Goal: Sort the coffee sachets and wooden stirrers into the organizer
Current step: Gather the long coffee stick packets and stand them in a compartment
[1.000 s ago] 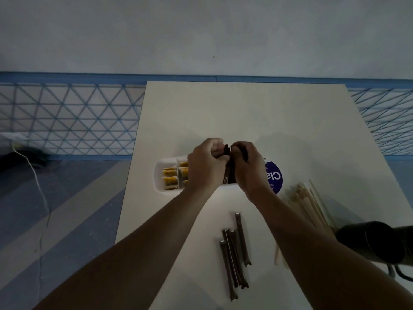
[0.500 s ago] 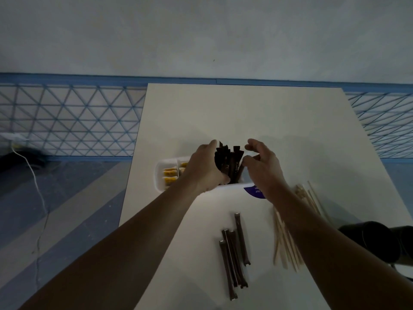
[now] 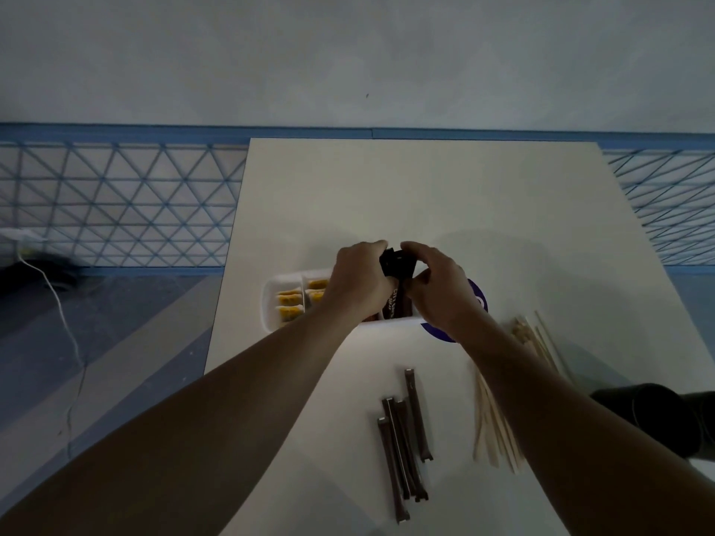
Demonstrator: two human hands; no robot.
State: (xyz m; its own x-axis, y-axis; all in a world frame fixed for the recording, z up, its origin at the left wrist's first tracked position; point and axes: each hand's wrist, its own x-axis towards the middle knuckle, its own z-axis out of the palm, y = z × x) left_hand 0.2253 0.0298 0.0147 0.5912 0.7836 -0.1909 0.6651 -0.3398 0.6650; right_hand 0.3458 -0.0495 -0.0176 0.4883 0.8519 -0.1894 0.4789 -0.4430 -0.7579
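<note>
Head view. LISTENER: What are your hands doing?

ME: My left hand [image 3: 358,286] and my right hand [image 3: 441,294] meet over the white organizer [image 3: 271,303], which sits on the pale tabletop [image 3: 425,195]. Both are curled around a bundle of dark sachets [image 3: 395,263]. The left fingers wrap it from one side. The right thumb and fingers close on it from the other.

LISTENER: Where is the bundle?

ME: It stands upright between my palms. Its upper ends poke out above my knuckles and its lower ends sit down inside the organizer. It is to the right of the compartments that hold the yellow sachets [image 3: 290,303]. My hands hide the dividers there, so I cannot tell exactly which compartment it is in.

LISTENER: What is left on the tabletop?

ME: Several loose brown sachets [image 3: 402,439] lie side by side nearer to me, between my forearms. The wooden stirrers [image 3: 489,431] lie in a loose fan just to their right, partly under my right forearm. A round purple label [image 3: 437,333] shows beneath my right wrist, touching the organizer's right end.

LISTENER: Anything else?

ME: A black object [image 3: 650,415] sits at the right edge, too dark to identify. A white cable [image 3: 65,315] trails across the floor on the left.
</note>
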